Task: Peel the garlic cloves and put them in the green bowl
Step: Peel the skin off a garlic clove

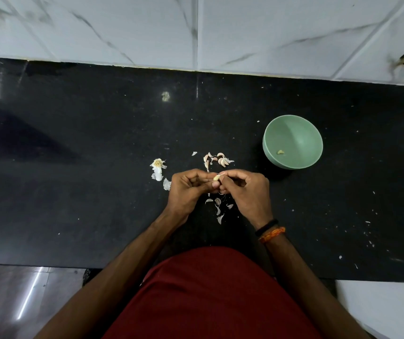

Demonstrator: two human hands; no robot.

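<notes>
Both hands meet mid-surface, clamped on one garlic clove. Left hand pinches the body; right hand works the tip end, fingers curled in, apparently pulling skin. The clove looks partly bare, pale yellow, with a thin flake sticking up at the tip.

Green bowl sits to the right and a bit further back, well apart from the hands. One peeled clove lies in it. The pile of unpeeled cloves is just beyond the hands.

Risks:
- Bare clove likely slick and small; a hard tug on the skin could pop it out of the pinch and onto the surface.
- Skin is papery and tears into slivers; bits could stay stuck and ride into the bowl.
- Loose skins lie under the hands; a dropped clove lands in that litter.
- The bowl looks light and smooth, with a round base; a clumsy toss may bounce out or nudge it.

Materials: black speckled polished stone surface, reflective. Bowl matte, smooth. Unpeeled cloves pinkish, crescent-shaped. Bulb base dry and fibrous with white husk pieces beside it. Marble-look tiled wall behind.
</notes>
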